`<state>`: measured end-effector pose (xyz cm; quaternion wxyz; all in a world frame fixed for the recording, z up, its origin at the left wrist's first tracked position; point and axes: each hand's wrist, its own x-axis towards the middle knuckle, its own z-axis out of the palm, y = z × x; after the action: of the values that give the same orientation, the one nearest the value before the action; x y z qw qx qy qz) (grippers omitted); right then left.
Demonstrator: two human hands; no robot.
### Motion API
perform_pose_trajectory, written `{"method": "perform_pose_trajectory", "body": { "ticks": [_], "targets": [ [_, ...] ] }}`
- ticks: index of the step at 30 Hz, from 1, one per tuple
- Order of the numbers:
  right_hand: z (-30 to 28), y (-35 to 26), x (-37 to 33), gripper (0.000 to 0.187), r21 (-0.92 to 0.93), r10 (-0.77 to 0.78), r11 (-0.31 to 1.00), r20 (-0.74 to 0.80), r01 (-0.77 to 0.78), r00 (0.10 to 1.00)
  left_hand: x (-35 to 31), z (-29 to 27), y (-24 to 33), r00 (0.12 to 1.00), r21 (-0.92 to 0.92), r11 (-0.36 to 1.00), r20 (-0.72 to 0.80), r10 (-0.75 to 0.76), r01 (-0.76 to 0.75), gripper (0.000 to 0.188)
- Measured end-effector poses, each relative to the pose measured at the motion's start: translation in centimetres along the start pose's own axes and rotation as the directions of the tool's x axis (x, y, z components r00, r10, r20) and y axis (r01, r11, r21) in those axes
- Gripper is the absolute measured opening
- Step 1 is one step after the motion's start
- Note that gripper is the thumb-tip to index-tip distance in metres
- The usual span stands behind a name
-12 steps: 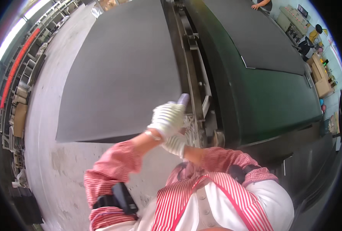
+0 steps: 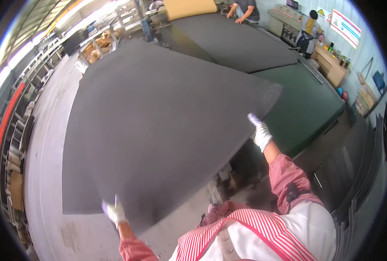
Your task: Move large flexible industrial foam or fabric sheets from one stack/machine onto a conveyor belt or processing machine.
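A large, thin dark grey sheet [image 2: 158, 113] spreads in front of me, bowed and lifted at its near side. My left hand [image 2: 114, 212], in a white glove with purple fingertips, grips its near edge at the lower left. Farther right and higher, my right hand [image 2: 261, 135] in a matching glove is closed on the same sheet's edge, close to a raised corner. Fingers under the sheet are hidden; a thumb shows on top at each hand. Beneath that right corner lies a green conveyor belt [image 2: 308, 111].
Another dark sheet [image 2: 245, 41] lies on the belt's far part, under a co-worker's hands [image 2: 240, 17]. A second person [image 2: 307, 35] stands by a control console [image 2: 284, 21]. Racks [image 2: 10, 139] line the left wall; black sheets [image 2: 348, 161] stand at my right.
My hands, crossed close together before, are now wide apart on the sheet's near edge. The sheet's right side has risen and swung across the machine frame and part of the green belt.
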<state>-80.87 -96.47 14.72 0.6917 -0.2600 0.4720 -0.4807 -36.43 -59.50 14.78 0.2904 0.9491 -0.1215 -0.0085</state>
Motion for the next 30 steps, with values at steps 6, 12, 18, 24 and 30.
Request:
{"method": "perform_pose_trajectory", "body": {
  "ticks": [6, 12, 18, 24, 30],
  "targets": [
    [-1.4, -8.2, 0.8, 0.036, -0.234, -0.008, 0.972, -0.034, 0.0, 0.999, -5.5, 2.5, -11.6, 0.76, -0.335, 0.73, 0.529, -0.377, 0.595, 0.065],
    [-8.2, -22.5, 1.4, 0.033, -0.246, -0.166, 0.957, -0.031, 0.153, 0.986, -13.9, 4.6, -2.4, 0.66, -0.644, 0.348, 0.746, 0.088, 0.681, 0.047],
    [-19.0, -33.6, -3.0, 0.048, -0.197, -0.27, 0.951, -0.168, 0.236, 0.948, -22.1, 7.4, 15.5, 0.477, -0.56, 0.008, 0.712, 0.515, 0.828, 0.042],
    [-16.3, -30.7, -13.9, 0.044, -0.243, -0.152, 0.962, -0.101, 0.124, 0.983, -34.2, 12.4, 25.7, 0.256, -0.535, 0.354, 0.761, 0.596, 0.767, 0.04],
    [-27.2, -38.9, -17.0, 0.034, -0.34, -0.166, 0.931, -0.08, 0.13, 0.983, -41.4, 16.3, 28.0, -0.237, -0.195, 0.61, 0.798, 0.554, 0.768, 0.043]
  ]
}}
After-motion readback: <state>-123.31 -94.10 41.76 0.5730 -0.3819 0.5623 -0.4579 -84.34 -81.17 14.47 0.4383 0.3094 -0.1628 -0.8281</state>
